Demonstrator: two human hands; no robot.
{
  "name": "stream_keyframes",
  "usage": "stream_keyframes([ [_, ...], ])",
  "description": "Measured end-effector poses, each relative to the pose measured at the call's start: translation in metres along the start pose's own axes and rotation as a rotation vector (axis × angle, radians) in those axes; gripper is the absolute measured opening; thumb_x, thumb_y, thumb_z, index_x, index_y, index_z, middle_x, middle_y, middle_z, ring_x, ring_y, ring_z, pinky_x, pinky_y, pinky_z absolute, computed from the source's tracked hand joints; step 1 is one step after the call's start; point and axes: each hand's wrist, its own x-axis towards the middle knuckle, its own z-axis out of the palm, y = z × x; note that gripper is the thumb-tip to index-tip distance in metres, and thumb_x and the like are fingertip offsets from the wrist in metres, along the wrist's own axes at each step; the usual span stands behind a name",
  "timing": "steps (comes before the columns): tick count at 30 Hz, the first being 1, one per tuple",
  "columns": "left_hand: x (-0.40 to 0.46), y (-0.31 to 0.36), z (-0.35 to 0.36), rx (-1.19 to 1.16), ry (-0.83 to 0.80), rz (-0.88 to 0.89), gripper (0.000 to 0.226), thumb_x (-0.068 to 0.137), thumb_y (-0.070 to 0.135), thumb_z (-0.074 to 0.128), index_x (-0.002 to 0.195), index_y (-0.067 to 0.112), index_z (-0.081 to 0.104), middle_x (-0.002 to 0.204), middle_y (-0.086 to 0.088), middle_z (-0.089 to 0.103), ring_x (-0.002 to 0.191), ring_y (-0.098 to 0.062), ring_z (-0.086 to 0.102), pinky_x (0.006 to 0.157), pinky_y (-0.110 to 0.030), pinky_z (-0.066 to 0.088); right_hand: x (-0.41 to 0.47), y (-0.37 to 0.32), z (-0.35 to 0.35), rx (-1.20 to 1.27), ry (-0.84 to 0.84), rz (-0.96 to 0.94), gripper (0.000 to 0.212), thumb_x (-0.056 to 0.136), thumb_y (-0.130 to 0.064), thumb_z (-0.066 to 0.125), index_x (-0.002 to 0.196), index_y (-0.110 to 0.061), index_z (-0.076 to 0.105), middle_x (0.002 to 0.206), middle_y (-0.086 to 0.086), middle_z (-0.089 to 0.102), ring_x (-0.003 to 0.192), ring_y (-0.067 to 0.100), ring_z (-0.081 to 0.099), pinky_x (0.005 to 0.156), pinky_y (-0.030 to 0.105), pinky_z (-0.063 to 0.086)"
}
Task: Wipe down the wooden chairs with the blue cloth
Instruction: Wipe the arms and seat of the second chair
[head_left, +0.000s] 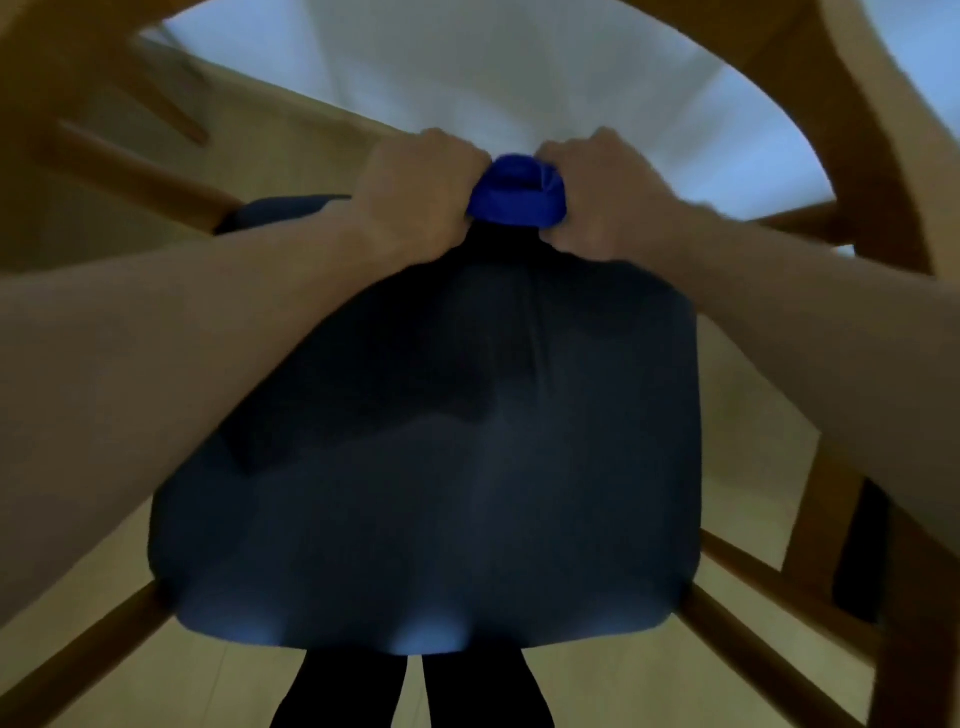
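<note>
a blue cloth (517, 192) is bunched tightly between the left hand (415, 195) and right hand (605, 200) above a dark seat (441, 441); no wiped wood is evident, so the chairs seem mostly left to do.

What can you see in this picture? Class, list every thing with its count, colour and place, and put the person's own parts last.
blue cloth: one, bright blue, bunched between both hands at the far edge of the seat.
seat cushion: one, dark navy, centre of the view.
wooden chair frame: light brown rails around the cushion; count of chairs unclear.
floor: pale wood, under the chair.
white surface: one, top centre, blurred.
left hand: gripping the cloth from the left.
right hand: gripping the cloth from the right.
legs: two, black, bottom centre.
</note>
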Motion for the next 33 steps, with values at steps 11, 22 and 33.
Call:
stream_keyframes([
  [11,-0.115,0.057,0.045,-0.056,-0.156,0.336,0.045,0.081,0.025,0.068,0.121,0.012,0.053,0.123,-0.008,0.057,0.108,-0.023,0.057,0.098,-0.038,0.043,-0.172,-0.049,0.070,0.228,-0.014,0.109,0.072,0.080,-0.018,0.074,0.145,-0.017,0.042,0.148,0.002,0.044,0.138,0.021,0.037,0.112,0.037,0.035],
  [22,-0.003,0.044,0.031,0.050,-0.019,0.063,0.041,0.082,0.005,0.053,0.122,0.008,0.052,0.117,-0.013,0.058,0.105,-0.031,0.055,0.089,-0.042,0.044,-0.055,0.004,0.041,0.359,0.231,0.236,0.051,0.083,0.005,0.055,0.132,-0.008,0.059,0.136,0.013,0.056,0.126,0.029,0.052,0.109,0.033,0.039],
  [33,-0.094,0.104,0.034,-0.052,-0.144,0.182,0.050,0.085,0.013,0.056,0.133,0.016,0.045,0.129,-0.005,0.054,0.115,-0.023,0.053,0.097,-0.033,0.042,-0.181,-0.021,0.059,0.552,0.184,0.281,0.058,0.079,0.002,0.072,0.132,-0.015,0.058,0.138,0.001,0.055,0.133,0.016,0.044,0.115,0.023,0.026],
])
